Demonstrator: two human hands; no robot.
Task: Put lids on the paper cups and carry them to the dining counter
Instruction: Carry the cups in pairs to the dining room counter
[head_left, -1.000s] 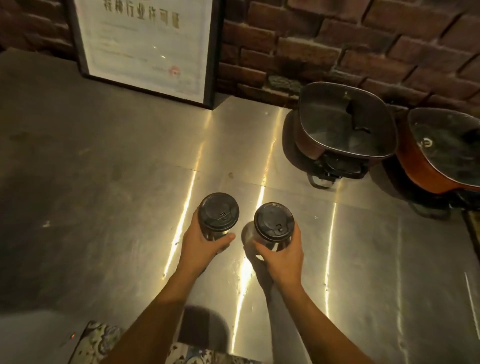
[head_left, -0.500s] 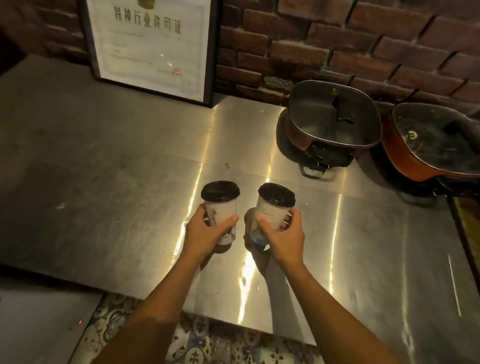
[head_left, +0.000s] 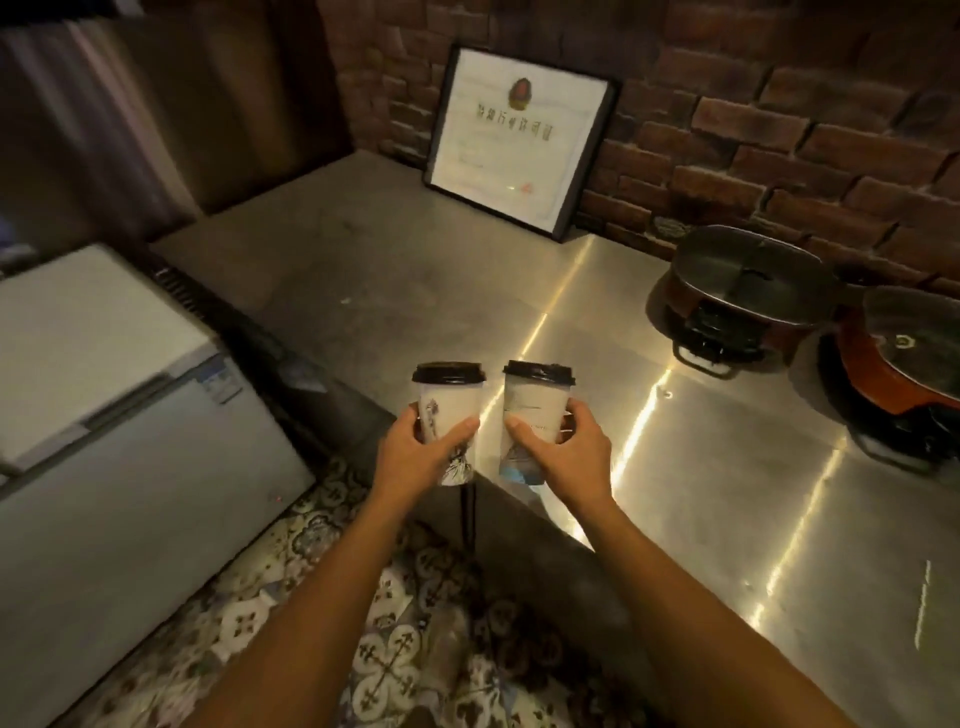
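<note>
Two paper cups held up side by side above the near left corner of the bench (head_left: 675, 519), clear of its metal top. Left hand (head_left: 415, 457) wrapped around the lower half of the left cup (head_left: 449, 410), thumb across the front, fingers curled behind. Right hand (head_left: 566, 452) closed the same way around the right cup (head_left: 530, 415), thumb on the near face, fingertips showing at the far side. Both cups upright or close to it, the right one leaning slightly away from the left. Black lid (head_left: 449, 373) seated on the left cup, black lid (head_left: 539, 373) seated on the right cup. Narrow gap between the two cups, not touching. Dark printed drawing on the left cup's white wall; blue patch near the base of the right cup.

Further back on the bench, against the brick wall (head_left: 753, 130), a framed certificate (head_left: 519, 140) propped at a lean near the far left corner. Along the right edge, a square lidded electric pot (head_left: 753, 291), and just beside it a second, orange-sided pot (head_left: 904, 358) with a glass lid. Bright streaks of reflected light across the steel top.

Left of the bench, a white chest freezer (head_left: 104, 389) standing on patterned floor tiles (head_left: 384, 649). Both bare forearms reaching forward from the bottom of the view, over the tiles and the bench's near edge.
</note>
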